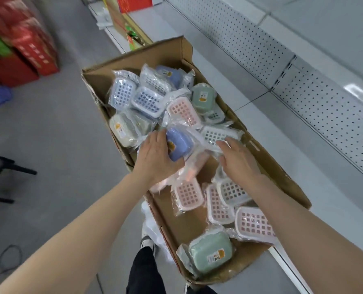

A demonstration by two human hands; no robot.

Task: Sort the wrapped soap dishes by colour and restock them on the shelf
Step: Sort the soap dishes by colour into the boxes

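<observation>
The left hand [155, 154] grips the blue soap dish [181, 145], which sticks out to the right of its palm. The right hand [236, 159] rests straight-fingered just beside it in the box [269, 164].

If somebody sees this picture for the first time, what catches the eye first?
The open cardboard box in the centre, full of wrapped soap dishes, strikes first. In its middle the left hand holds a blue soap dish, and the right hand reaches flat beside it. Pink dishes and a green dish lie nearer.
</observation>
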